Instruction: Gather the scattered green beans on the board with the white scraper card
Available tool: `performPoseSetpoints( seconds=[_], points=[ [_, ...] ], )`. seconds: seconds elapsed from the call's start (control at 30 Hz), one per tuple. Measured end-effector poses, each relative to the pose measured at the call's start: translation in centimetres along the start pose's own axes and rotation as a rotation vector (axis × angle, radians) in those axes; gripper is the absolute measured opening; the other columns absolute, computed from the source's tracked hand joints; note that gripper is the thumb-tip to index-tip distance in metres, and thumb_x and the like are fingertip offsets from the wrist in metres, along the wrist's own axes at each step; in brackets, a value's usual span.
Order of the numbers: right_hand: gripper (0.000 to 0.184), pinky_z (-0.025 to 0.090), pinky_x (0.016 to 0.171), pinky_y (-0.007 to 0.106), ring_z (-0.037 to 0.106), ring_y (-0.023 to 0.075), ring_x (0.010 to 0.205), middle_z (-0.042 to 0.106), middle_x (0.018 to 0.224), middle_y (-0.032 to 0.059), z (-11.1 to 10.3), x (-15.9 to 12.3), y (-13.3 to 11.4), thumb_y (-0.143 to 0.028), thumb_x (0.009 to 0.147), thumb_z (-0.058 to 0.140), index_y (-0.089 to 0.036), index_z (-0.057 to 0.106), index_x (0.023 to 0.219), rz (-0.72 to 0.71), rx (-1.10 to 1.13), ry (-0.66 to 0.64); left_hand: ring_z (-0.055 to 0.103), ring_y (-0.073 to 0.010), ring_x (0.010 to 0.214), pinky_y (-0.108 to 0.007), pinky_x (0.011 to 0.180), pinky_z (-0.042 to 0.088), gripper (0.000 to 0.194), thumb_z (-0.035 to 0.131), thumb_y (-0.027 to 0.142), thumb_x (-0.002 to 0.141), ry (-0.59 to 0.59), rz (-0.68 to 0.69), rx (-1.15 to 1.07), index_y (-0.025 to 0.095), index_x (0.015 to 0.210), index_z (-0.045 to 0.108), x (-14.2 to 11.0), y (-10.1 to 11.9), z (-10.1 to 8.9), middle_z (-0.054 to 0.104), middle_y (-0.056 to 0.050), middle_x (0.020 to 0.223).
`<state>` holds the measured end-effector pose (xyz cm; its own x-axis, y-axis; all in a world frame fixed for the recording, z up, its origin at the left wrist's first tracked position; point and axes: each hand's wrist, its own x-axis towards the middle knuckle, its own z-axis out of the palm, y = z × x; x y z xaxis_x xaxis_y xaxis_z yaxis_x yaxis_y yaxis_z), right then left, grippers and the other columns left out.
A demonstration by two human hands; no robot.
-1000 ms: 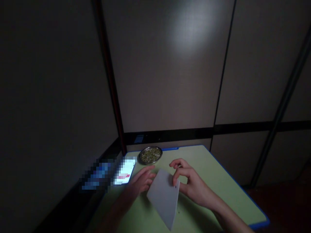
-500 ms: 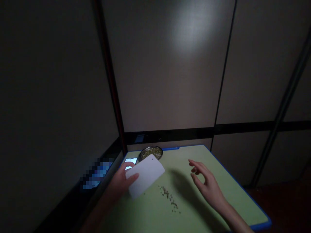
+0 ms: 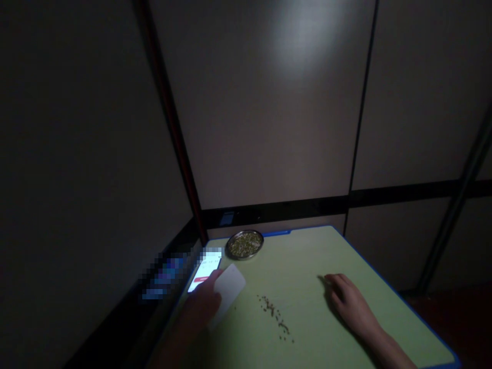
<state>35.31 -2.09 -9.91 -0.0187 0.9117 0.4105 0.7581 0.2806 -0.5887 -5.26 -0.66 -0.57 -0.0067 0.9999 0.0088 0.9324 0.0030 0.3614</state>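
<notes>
Drawn back from the bowl [image 3: 243, 258], the white card [image 3: 230, 288] is being gripped by the left hand [image 3: 205, 302] near the lit phone [image 3: 209, 262]. Scattered dark grains [image 3: 272, 310] on the table [image 3: 307, 266] are being flanked by the right hand [image 3: 351, 303], its fingers being held released, loosely curled.

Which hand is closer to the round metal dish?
Left. The left hand, holding the white card, is in front of the dish, a little left; the right hand is well off to its right.

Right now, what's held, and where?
The left hand grips the white card by its left side. The right hand holds nothing visible.
</notes>
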Motion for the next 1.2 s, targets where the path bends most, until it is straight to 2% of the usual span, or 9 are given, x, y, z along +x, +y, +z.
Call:
performPoseSetpoints(
  seconds=[0.07,0.17,0.3,0.4,0.53,0.87,1.2],
  points=[
    [0.034,0.043,0.091,0.034,0.057,0.0218,0.101,0.061,0.108,0.0098,0.0,0.1,0.0,-0.024,0.083,0.042,-0.019,0.060,0.111,0.003,0.001,-0.008,0.063,-0.0161,0.083,-0.025,0.067,0.042,0.048,0.042,0.015,0.075,0.016,0.016,0.125,0.026,0.122,0.044,0.0,0.4,-0.3,0.066,-0.004,0.099],
    [0.032,0.044,0.089,0.034,0.057,0.0213,0.098,0.061,0.105,0.0089,-0.1,0.1,0.0,-0.022,0.082,0.043,-0.019,0.061,0.109,0.002,-0.007,-0.012,0.063,-0.0204,0.090,-0.029,0.072,0.042,0.038,0.044,0.020,0.078,0.024,0.003,0.277,0.023,0.115,0.050,0.2,1.2,-0.5,0.066,-0.007,0.104],
    [0.028,0.044,0.085,0.032,0.057,0.0201,0.094,0.061,0.101,0.0077,-0.4,-0.1,-0.4,-0.020,0.082,0.042,-0.019,0.062,0.102,-0.018,-0.029,-0.013,0.062,-0.0248,0.096,-0.033,0.075,0.043,0.036,0.041,0.020,0.081,-0.002,0.036,0.366,0.018,0.116,0.051,0.5,2.5,-0.7,0.066,-0.012,0.105],
    [0.026,0.044,0.083,0.031,0.057,0.0198,0.091,0.061,0.097,0.0074,-0.5,-0.1,-0.6,-0.020,0.082,0.042,-0.019,0.063,0.097,-0.019,-0.055,-0.008,0.064,-0.0217,0.092,-0.029,0.073,0.042,0.040,0.040,0.015,0.081,-0.058,0.070,0.327,0.020,0.120,0.047,0.8,3.1,-0.8,0.067,-0.010,0.101],
    [0.025,0.044,0.083,0.031,0.058,0.0198,0.090,0.061,0.096,0.0073,-0.4,-0.1,-0.5,-0.020,0.080,0.043,-0.019,0.064,0.094,-0.020,-0.056,0.000,0.064,-0.0184,0.087,-0.026,0.069,0.042,0.033,0.039,0.011,0.078,-0.135,0.092,0.226,0.019,0.109,0.050,1.2,3.1,-0.6,0.067,-0.008,0.096],
    [0.023,0.044,0.085,0.033,0.058,0.0208,0.091,0.061,0.096,0.0077,-0.4,0.0,-0.9,-0.023,0.082,0.042,-0.019,0.064,0.089,0.011,-0.013,-0.019,0.062,-0.0193,0.095,-0.028,0.075,0.044,0.045,0.037,0.012,0.077,-0.146,0.160,0.216,0.023,0.120,0.046,0.5,2.8,0.0,0.065,-0.007,0.108],
    [0.022,0.044,0.083,0.031,0.058,0.0200,0.090,0.061,0.096,0.0071,-0.4,0.0,-0.9,-0.021,0.082,0.042,-0.020,0.063,0.088,0.003,-0.008,-0.011,0.061,-0.0214,0.101,-0.031,0.083,0.045,0.048,0.041,0.013,0.076,-0.191,0.184,0.159,0.020,0.122,0.051,-0.3,3.6,-1.2,0.065,-0.008,0.112]
  ],
)
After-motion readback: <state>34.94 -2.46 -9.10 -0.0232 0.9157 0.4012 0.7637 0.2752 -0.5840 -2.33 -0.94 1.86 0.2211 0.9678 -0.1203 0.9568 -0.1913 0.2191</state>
